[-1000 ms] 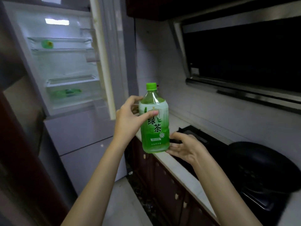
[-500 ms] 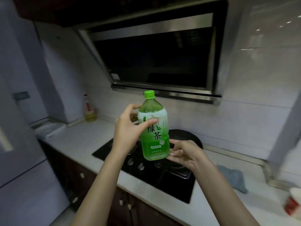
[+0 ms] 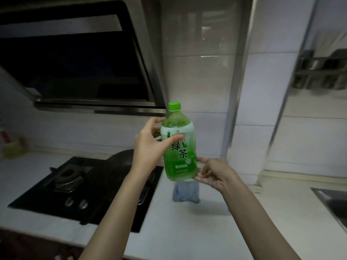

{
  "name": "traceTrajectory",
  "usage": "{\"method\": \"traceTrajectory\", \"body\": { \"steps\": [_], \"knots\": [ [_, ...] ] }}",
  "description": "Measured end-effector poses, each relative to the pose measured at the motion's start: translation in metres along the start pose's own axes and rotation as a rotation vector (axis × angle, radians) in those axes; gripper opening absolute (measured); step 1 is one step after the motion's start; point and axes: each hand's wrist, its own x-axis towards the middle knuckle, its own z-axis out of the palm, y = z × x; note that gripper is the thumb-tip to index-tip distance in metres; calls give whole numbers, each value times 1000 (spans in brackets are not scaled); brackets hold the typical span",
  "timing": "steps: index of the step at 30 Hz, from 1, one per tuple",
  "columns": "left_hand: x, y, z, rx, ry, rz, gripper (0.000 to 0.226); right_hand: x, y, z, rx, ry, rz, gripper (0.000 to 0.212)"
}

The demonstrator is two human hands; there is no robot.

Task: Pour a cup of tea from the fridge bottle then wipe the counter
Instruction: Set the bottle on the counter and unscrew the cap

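A green tea bottle [image 3: 179, 147] with a green cap stays upright in the air above the white counter [image 3: 187, 228]. My left hand [image 3: 150, 145] grips its upper body, thumb across the label. Under the bottle's base, my right hand [image 3: 214, 175] is cupped with fingers apart, touching its lower edge. A blue-grey cloth [image 3: 185, 193] lies on the counter just behind and below the bottle, partly hidden by it. No cup is in view.
A black gas hob [image 3: 75, 188] with a dark wok [image 3: 122, 160] sits at the left, under the range hood [image 3: 78, 59]. A sink [image 3: 332, 203] edge shows at the right, with a metal rack [image 3: 321, 70] on the wall above. A yellowish bottle [image 3: 11, 147] stands far left.
The view has swung right from the open fridge along the counter, past the hob to the cloth and sink. Both hands keep the same hold on the bottle.
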Motion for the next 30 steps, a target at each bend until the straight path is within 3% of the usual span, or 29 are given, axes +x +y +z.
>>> {"method": "traceTrajectory", "body": {
  "steps": [6,12,15,24,30],
  "knots": [
    [-7,8,84,-48,-97,-27,53,1,-13,-83,64,50,5,67],
    [-15,13,138,-30,-208,-48,55,2,-12,-134,107,113,33,47],
    [-16,15,156,-9,-282,-41,57,3,-8,-152,157,123,52,51],
    [-20,-24,178,-13,-391,-78,58,29,15,-168,96,240,121,48],
    [-18,-71,169,-7,-452,-133,64,61,48,-138,153,265,250,38]
  ]
}}
